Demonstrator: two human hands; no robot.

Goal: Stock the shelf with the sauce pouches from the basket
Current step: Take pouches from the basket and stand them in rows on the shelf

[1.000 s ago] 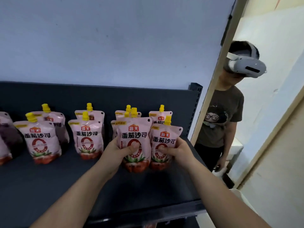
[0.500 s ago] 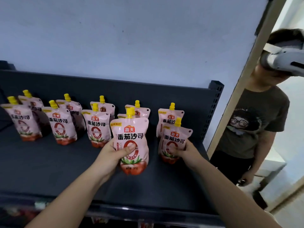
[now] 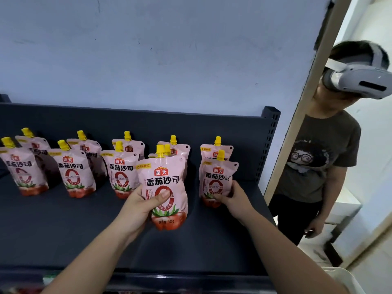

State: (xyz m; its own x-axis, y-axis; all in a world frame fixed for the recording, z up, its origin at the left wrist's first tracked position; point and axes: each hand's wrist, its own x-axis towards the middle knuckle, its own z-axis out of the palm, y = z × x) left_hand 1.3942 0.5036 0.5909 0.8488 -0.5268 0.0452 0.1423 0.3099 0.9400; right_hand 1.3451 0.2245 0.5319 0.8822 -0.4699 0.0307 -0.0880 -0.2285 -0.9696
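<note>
pouches (image 3: 73, 170) in rows on shelf (image 3: 53, 225)

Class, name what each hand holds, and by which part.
Left hand grips a sauce pouch round its lower middle. Right hand holds the rightmost front pouch by its lower right edge.

The left hand (image 3: 140, 205) and right hand (image 3: 233, 197) are bare, forearms seemingly sleeveless too.

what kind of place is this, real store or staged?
Likely a staged shop set-up in a plain room, not a real store: a dark metal shelf with a perforated upright, identical sauce pouches in rows, a bare painted wall behind, and a person wearing a headset beside it.
</note>
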